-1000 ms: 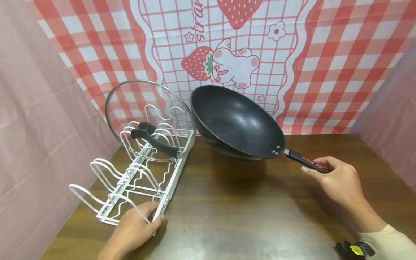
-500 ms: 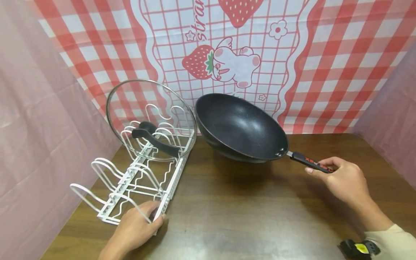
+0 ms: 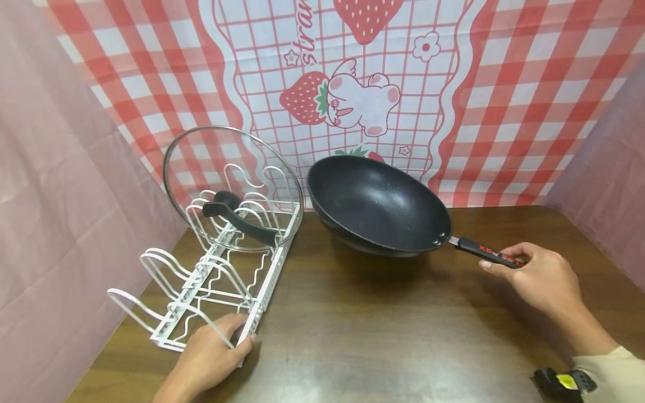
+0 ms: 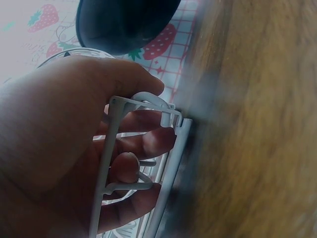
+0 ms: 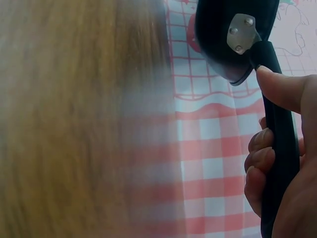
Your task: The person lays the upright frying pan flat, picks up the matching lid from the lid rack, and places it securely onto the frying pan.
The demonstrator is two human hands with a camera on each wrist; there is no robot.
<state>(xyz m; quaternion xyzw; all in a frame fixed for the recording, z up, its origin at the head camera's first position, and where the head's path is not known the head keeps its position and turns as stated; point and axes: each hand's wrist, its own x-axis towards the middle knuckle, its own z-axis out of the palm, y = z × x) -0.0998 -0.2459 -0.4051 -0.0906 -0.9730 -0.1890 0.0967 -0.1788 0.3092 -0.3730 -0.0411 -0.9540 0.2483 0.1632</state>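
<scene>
Head view — left hand (image 3: 210, 348) grips white rack (image 3: 270, 279) | right hand (image 3: 544, 280) grips tilted wok (image 3: 380, 207) by handle (image 3: 476, 248)

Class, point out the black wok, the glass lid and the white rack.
Black wok (image 3: 380, 206), head view: inside of its bowl.
Glass lid (image 3: 241, 223), head view: on its black handle.
White rack (image 3: 270, 281), head view: rail on the wok's side.

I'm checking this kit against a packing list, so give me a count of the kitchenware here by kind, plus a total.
Black pan: 1, held by the right hand
White wire rack: 1, gripped by the left hand
Glass lid: 1, at the rack's far end
Total: 3
</scene>
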